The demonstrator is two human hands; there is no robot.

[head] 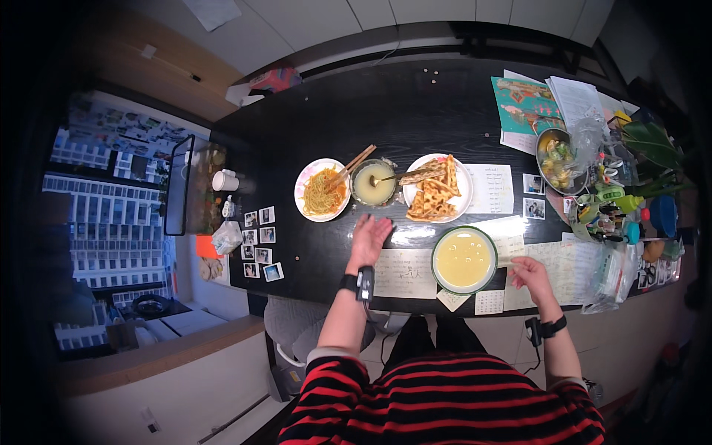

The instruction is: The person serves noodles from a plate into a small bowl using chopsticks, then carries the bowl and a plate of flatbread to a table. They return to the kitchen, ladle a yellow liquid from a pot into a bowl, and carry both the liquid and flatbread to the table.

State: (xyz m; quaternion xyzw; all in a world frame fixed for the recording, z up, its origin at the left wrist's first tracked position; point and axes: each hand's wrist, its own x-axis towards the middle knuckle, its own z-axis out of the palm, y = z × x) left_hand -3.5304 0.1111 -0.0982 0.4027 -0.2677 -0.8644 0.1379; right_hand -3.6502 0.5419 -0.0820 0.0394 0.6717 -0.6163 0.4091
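Observation:
My left hand (369, 238), palm partly up and fingers apart, hovers below a glass bowl of pale liquid (364, 192) with a spoon in it. Left of that bowl, a plate of noodles (301, 201) has wooden chopsticks (356, 161) resting on it. Flatbread pieces (433, 194) lie on a white plate (469, 189) to the right. A green-rimmed bowl (465, 289) of yellow liquid stands on papers near the table's front edge. My right hand (528, 275) is just right of this bowl, fingers loosely curled and spread, holding nothing.
A steel bowl of food scraps (581, 186), a plastic bag (609, 281) and stationery crowd the table's right end. Small photos (267, 235) lie at the left, near paper cups (225, 181) and a glass tank (206, 189). A grey stool (295, 322) stands by the front edge.

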